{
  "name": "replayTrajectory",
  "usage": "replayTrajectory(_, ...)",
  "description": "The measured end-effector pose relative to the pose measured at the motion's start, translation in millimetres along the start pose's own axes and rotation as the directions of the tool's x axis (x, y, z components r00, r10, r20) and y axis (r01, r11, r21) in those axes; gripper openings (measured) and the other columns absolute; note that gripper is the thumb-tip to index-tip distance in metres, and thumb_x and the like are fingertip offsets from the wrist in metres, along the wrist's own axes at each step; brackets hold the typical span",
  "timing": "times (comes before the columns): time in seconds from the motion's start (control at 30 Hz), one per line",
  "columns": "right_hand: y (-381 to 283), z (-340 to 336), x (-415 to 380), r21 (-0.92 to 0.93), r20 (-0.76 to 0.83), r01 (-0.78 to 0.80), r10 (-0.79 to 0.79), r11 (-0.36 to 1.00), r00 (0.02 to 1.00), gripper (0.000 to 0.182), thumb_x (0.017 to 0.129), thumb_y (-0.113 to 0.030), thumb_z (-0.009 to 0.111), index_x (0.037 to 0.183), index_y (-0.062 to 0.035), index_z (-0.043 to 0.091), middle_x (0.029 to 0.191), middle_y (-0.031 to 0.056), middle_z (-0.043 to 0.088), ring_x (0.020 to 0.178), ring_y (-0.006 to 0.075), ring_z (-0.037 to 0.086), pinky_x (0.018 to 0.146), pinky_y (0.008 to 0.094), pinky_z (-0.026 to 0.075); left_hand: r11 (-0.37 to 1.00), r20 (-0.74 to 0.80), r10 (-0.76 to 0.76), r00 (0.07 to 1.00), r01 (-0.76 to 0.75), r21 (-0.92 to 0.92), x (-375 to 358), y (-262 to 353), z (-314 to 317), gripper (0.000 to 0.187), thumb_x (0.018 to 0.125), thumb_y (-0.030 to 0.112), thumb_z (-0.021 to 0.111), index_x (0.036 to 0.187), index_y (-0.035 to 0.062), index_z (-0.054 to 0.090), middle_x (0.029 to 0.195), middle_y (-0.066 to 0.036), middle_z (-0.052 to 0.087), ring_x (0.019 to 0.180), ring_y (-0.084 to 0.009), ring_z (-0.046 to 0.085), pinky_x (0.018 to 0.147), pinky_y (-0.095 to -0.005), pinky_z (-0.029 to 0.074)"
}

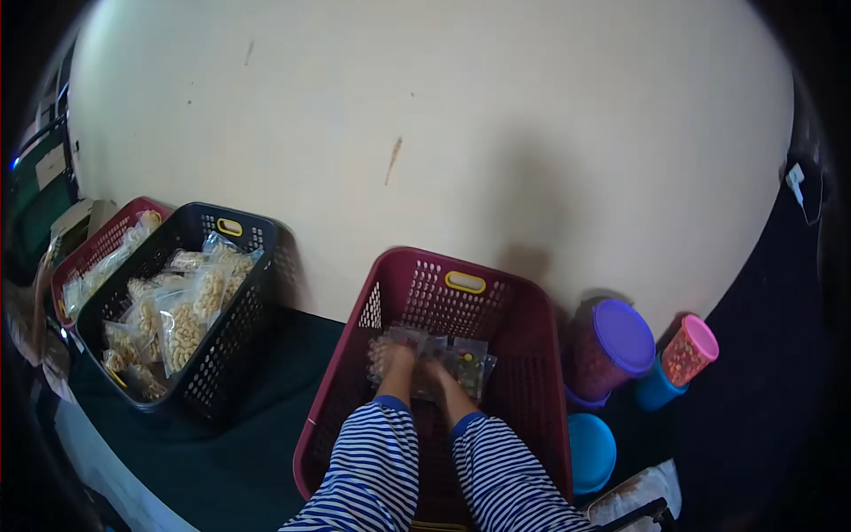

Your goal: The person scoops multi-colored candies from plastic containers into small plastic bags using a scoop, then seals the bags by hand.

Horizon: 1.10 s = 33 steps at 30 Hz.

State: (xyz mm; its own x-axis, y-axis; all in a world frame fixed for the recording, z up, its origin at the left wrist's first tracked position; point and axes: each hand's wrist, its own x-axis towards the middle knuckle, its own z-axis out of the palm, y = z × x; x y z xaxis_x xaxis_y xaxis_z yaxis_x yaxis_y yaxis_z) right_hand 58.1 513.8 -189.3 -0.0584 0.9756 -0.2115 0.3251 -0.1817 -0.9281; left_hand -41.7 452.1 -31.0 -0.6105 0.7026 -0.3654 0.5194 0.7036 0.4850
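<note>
Both my hands reach down into a maroon plastic basket (532,310) with a yellow handle tab. My left hand (396,365) and my right hand (437,377) lie close together on a pile of small clear packets (470,362) with colourful contents at the basket's bottom. The fingers are partly hidden among the packets, so whether either hand grips one cannot be made out. Both arms wear blue-and-white striped sleeves.
A black basket (230,355) at the left holds several clear bags of nuts (182,324). Behind it stands a red basket (97,244) with more bags. To the right stand a purple-lidded jar (620,341), a pink-lidded jar (690,350) and a blue lid (589,450). A cream wall rises behind.
</note>
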Motion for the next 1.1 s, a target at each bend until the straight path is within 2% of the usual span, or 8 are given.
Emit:
replayTrajectory(0.1, 2.0, -16.7, 7.5, -0.028, 0.011, -0.050, 0.050, 0.998, 0.999, 0.022, 0.080, -0.013, 0.072, 0.100, -0.0067, 0.064, 0.094, 0.0079, 0.068, 0.093, 0.0216, 0.064, 0.080, 0.0391, 0.050, 0.966, 0.171, -0.248, 0.954, 0.257, -0.030, 58.1, -16.9, 56.4, 0.090, 0.085, 0.054, 0.061, 0.149, 0.0011, 0.028, 0.159, -0.016, 0.019, 0.149, -0.0327, 0.015, 0.116, -0.0505, 0.027)
replayTrajectory(0.47, -4.6, -3.4, 2.3, -0.613, 0.025, -0.012, 0.035, 0.790, 0.999, 0.032, 0.087, -0.025, 0.064, 0.111, -0.0050, 0.065, 0.116, 0.0167, 0.065, 0.111, 0.0296, 0.061, 0.090, 0.0423, 0.050, 0.961, 0.128, 0.124, 0.984, -0.151, 0.232, 128.0, -65.4, 124.5, 0.095, 0.073, 0.058, 0.075, 0.140, -0.0002, 0.042, 0.138, -0.021, 0.049, 0.132, -0.0339, 0.046, 0.102, -0.0406, 0.045)
replayTrajectory(0.7, -120.3, -81.6, -72.5, -0.621, 0.029, -0.017, 0.044, 0.784, 0.999, 0.035, 0.088, -0.009, 0.053, 0.121, -0.0033, 0.064, 0.114, 0.0204, 0.067, 0.104, 0.0374, 0.066, 0.086, 0.0477, 0.053, 0.886, 0.073, 0.066, 0.995, -0.025, -0.463, 121.2, -49.4, 87.1, 0.102, 0.075, 0.059, 0.072, 0.143, -0.0063, 0.036, 0.147, -0.023, 0.042, 0.136, -0.0358, 0.042, 0.111, -0.0415, 0.036)
replayTrajectory(0.73, -155.3, -104.1, -104.7, -0.654, 0.107, 0.077, -0.009, 0.753, 0.994, 0.033, 0.085, -0.008, 0.055, 0.116, -0.0003, 0.066, 0.112, 0.0214, 0.068, 0.099, 0.0378, 0.068, 0.082, 0.0477, 0.055, 0.971, 0.145, 0.234, 0.961, -0.239, 0.017, 197.0, -58.5, 121.9, 0.101, 0.075, 0.054, 0.073, 0.145, -0.0069, 0.032, 0.146, -0.024, 0.044, 0.134, -0.0361, 0.045, 0.107, -0.0401, 0.041)
replayTrajectory(0.83, -177.6, -163.3, -114.9, -0.834, 0.354, 0.340, -0.051, 0.434, 0.934, 0.043, 0.083, -0.011, 0.061, 0.124, 0.0002, 0.061, 0.116, 0.0210, 0.066, 0.103, 0.0366, 0.066, 0.086, 0.0460, 0.053, 0.648, 0.366, 0.375, 0.852, 0.041, -0.761, 105.0, -41.6, 38.1, 0.064, 0.085, 0.033, 0.065, 0.131, -0.0091, 0.051, 0.120, -0.018, 0.062, 0.103, -0.0278, 0.064, 0.093, -0.0391, 0.050)
replayTrajectory(0.93, -209.6, -212.4, -190.2, -0.813, 0.228, 0.323, -0.245, 0.485, 0.942, 0.034, 0.083, -0.024, 0.069, 0.112, -0.0072, 0.064, 0.109, 0.0163, 0.068, 0.103, 0.0331, 0.064, 0.086, 0.0446, 0.050, 0.818, 0.520, 0.414, 0.747, -0.054, -0.573, 137.7, -25.0, 19.5, 0.058, 0.087, 0.034, 0.061, 0.126, -0.0089, 0.055, 0.118, -0.021, 0.064, 0.106, -0.0316, 0.063, 0.094, -0.0388, 0.049)
replayTrajectory(0.97, -215.9, -226.9, -215.0, -0.777, 0.247, 0.363, -0.282, 0.515, 0.927, 0.034, 0.084, -0.024, 0.069, 0.113, -0.0070, 0.062, 0.106, 0.0158, 0.068, 0.101, 0.0328, 0.064, 0.086, 0.0443, 0.050, 0.809, 0.365, 0.581, 0.728, -0.465, -0.360, 112.8, -15.5, -4.3, 0.057, 0.088, 0.033, 0.060, 0.126, -0.0083, 0.054, 0.118, -0.023, 0.064, 0.109, -0.0339, 0.062, 0.095, -0.0393, 0.048)
replayTrajectory(1.1, -233.0, -285.8, -372.7, -0.586, 0.220, 0.525, -0.502, 0.618, 0.836, 0.035, 0.090, -0.020, 0.066, 0.119, -0.0042, 0.056, 0.108, 0.0131, 0.064, 0.096, 0.0261, 0.062, 0.083, 0.0396, 0.049, 0.369, 0.400, 0.867, 0.297, -0.922, -0.116, -68.2, 6.2, -102.3, 0.057, 0.088, 0.022, 0.061, 0.135, -0.0070, 0.045, 0.127, -0.025, 0.059, 0.118, -0.0347, 0.059, 0.100, -0.0389, 0.044)
